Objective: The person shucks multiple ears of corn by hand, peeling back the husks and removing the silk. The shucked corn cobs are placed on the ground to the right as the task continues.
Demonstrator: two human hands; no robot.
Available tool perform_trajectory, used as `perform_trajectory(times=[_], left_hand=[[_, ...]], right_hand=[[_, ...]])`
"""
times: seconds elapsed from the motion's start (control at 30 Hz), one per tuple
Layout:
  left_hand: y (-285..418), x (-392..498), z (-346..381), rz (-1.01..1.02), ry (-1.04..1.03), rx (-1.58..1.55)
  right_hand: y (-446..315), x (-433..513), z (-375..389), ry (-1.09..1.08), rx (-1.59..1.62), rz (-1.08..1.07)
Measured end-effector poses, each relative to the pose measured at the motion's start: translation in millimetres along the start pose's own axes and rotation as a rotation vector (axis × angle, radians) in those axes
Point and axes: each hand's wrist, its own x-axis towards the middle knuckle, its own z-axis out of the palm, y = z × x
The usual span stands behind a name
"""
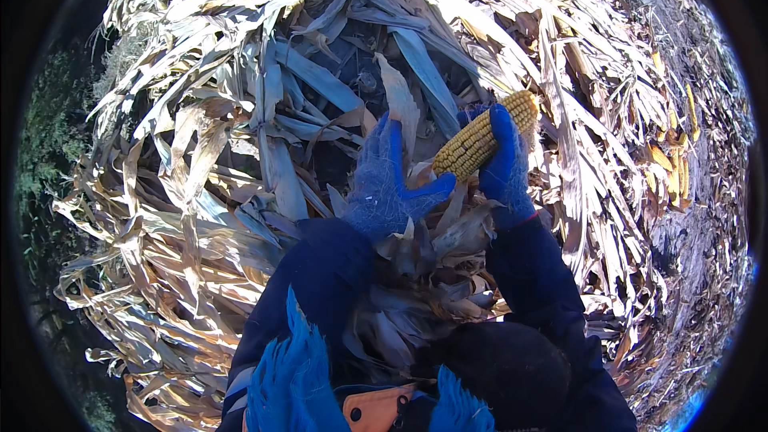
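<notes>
Wearing a blue knit work glove, my right hand (507, 162) is closed around a husked ear of yellow corn (474, 143). The ear slants up to the right, its kernels bare. My left hand (390, 183), also in a blue glove with fibres clinging to it, is spread, its thumb by the lower end of the ear; whether the thumb touches the ear I cannot tell. Loose pale husks (462, 234) lie below and between my hands, above my lap.
Dry corn stalks and leaves (198, 240) are heaped all around me. Several yellow ears (677, 171) lie on the ground at the right. Green plants (54, 132) stand at the left edge. A blue fringed cloth (294, 372) hangs at my chest.
</notes>
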Motion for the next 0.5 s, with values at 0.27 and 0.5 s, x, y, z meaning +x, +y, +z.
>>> perform_trajectory(times=[0.27,0.5], left_hand=[[96.0,-23.0,10.6,-0.015,-0.384,-0.244],[85.8,-71.8,37.9,-0.407,-0.421,-0.424]], right_hand=[[-33.7,-67.7,-2.1,-0.116,0.192,-0.112],[-18.1,-78.2,-33.1,0.074,0.427,0.018]])
